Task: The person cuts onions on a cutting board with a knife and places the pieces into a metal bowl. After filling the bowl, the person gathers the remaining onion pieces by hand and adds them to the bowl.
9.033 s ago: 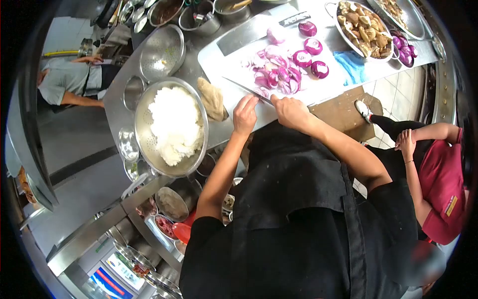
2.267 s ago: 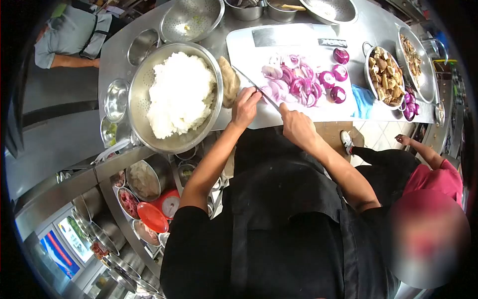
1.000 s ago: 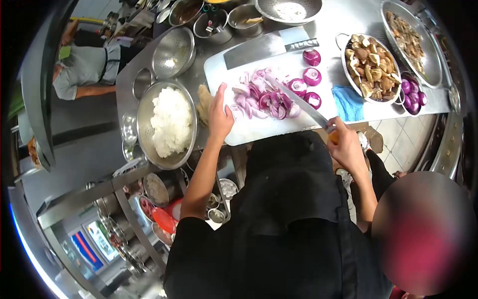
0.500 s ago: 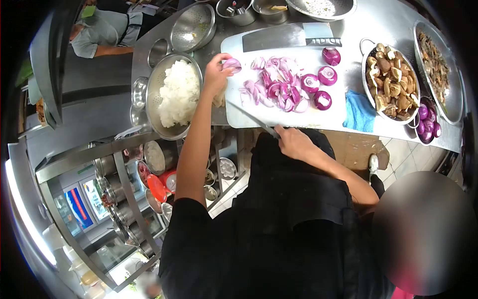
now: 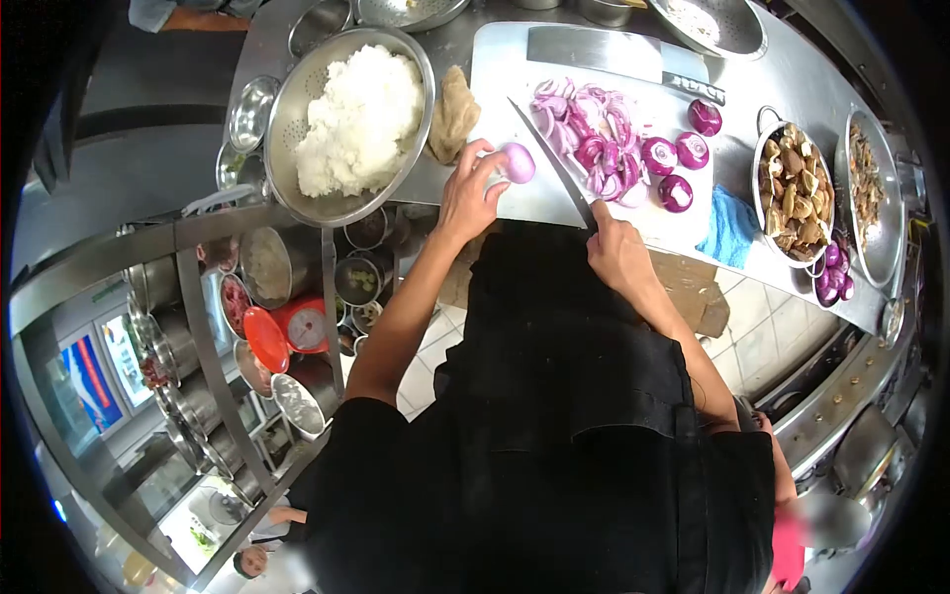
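My left hand (image 5: 467,198) has its fingers closed round a pale purple piece of red onion (image 5: 517,163) at the left part of the white cutting board (image 5: 505,64). My right hand (image 5: 618,255) grips a knife (image 5: 556,158) by its handle at the board's near edge. The blade slants away to the left, between the held onion and a pile of sliced red onion (image 5: 599,144). Several peeled red onions (image 5: 675,193) sit right of the slices. Across the board's far side lies a large cleaver (image 5: 594,54) with a dark handle.
Left of the board stand a colander (image 5: 421,129) of white shredded food and a brown cloth-like lump (image 5: 455,114). A blue cloth (image 5: 727,226), a colander of cut mushrooms (image 5: 795,188) and a bowl of small purple onions (image 5: 833,272) are at the right. A shelf rail (image 5: 148,247) is at lower left.
My left hand has brought the onion piece nearer to me, toward the board's near side. The knife now points farther away from me, alongside the slices. The whole view has shifted.
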Demonstrator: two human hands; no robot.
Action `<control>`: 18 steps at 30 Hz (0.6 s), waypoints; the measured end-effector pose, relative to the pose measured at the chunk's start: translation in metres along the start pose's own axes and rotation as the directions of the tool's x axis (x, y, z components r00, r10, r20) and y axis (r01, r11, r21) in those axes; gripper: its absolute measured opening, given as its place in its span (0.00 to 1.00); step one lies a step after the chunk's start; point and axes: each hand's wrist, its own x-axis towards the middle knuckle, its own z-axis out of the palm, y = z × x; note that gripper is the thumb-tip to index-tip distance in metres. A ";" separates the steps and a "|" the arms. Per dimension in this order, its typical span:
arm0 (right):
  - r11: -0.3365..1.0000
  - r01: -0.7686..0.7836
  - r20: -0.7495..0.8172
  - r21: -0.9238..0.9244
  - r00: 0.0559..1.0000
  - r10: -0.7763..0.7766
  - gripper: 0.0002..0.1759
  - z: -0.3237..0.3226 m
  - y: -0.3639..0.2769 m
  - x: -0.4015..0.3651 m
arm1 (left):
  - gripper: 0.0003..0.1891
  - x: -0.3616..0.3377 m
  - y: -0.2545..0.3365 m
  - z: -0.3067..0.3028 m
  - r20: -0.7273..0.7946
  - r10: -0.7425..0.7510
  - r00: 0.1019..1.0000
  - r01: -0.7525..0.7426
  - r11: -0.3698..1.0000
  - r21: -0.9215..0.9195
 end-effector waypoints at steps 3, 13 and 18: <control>0.991 -0.053 0.008 -0.122 0.998 0.055 0.15 0.018 -0.015 0.012 | 0.16 0.011 -0.007 0.000 0.063 0.070 0.996 -0.068 0.997 -0.043; 0.944 -0.106 -0.043 -0.312 0.994 0.097 0.15 0.031 -0.060 0.024 | 0.13 0.027 -0.019 0.002 0.186 0.176 0.967 -0.152 0.979 -0.133; 0.951 -0.074 -0.028 -0.300 0.997 0.069 0.14 0.023 -0.061 0.042 | 0.16 0.029 -0.027 0.003 0.094 0.230 0.969 -0.211 0.961 -0.179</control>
